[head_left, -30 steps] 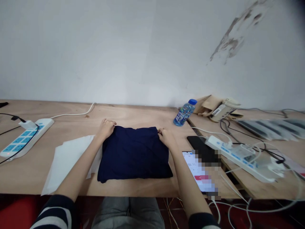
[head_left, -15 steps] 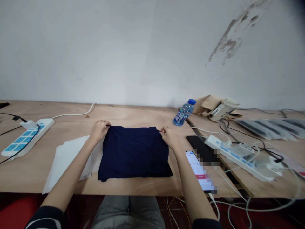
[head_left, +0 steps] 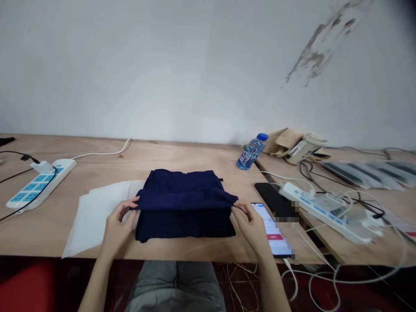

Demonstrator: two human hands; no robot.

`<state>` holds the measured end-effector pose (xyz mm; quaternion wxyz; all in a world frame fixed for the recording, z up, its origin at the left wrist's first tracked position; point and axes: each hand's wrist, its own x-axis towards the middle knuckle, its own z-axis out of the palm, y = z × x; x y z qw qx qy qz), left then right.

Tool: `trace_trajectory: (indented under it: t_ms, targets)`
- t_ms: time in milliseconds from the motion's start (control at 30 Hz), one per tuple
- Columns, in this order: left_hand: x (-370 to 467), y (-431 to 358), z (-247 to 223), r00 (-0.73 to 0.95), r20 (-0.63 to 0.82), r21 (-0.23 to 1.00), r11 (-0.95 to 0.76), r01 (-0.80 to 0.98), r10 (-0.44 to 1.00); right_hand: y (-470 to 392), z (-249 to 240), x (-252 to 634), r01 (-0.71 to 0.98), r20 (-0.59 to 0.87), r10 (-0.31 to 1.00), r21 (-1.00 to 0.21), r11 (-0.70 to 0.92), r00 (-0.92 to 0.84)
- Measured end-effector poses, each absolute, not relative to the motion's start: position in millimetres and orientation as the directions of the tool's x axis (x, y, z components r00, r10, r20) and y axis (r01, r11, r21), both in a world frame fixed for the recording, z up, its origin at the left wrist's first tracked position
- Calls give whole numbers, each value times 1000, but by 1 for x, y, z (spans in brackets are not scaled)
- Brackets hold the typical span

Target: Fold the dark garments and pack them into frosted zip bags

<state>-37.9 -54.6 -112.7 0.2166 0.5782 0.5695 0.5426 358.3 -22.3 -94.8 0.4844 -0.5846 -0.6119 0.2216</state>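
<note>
A dark navy cloth (head_left: 185,199) lies folded on the wooden table, with its upper layer raised in a band across the middle. My left hand (head_left: 121,219) pinches the left end of that band between thumb and fingers. At the band's right end, my right hand (head_left: 248,216) grips the fabric the same way. Beneath the band, a darker layer of the cloth rests flat. White sheets (head_left: 100,212) lie just left of the cloth, partly behind my left hand.
Right of the cloth are a lit phone (head_left: 276,238), a black phone-like object (head_left: 271,197), a leaning blue-capped bottle (head_left: 251,151) and a white power strip (head_left: 325,212) with cables. Another power strip (head_left: 40,184) lies at left. A paper bag (head_left: 282,141) stands near the wall.
Both hands have moved from the cloth's far corners toward me and slightly apart, bringing a layer of fabric with them. The far part of the cloth now lies uncovered by the hands.
</note>
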Motion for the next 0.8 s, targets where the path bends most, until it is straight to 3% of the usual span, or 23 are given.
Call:
trace_trajectory:
  t_ms: [100,200,333,467,667,800]
  targets:
    - [-38,-89,-133,-183,394,766,-212,608,901,-48,-119,364,536,285,939,-832,144,191]
    - [-41,-111,-142,-67,442,553,-212,806,894,-65,-136,368,576,272,946,-808,124,178]
    - [-43,-118,-135,-32,519,397,-208,894,854,-75,-132,366,651,390,906,-734,196,166]
    - [-19,-102,-114,-42,561,451,-263,853,827,-58,-116,362,747,532,825,-624,229,192]
    - [72,-72,-97,174,443,587,-431,685,880,-3,-127,372,807,390,920,-531,258,-38]
    - [132,-51,-94,357,412,561,-542,626,838,11,-131,377,804,403,915,-542,243,-5]
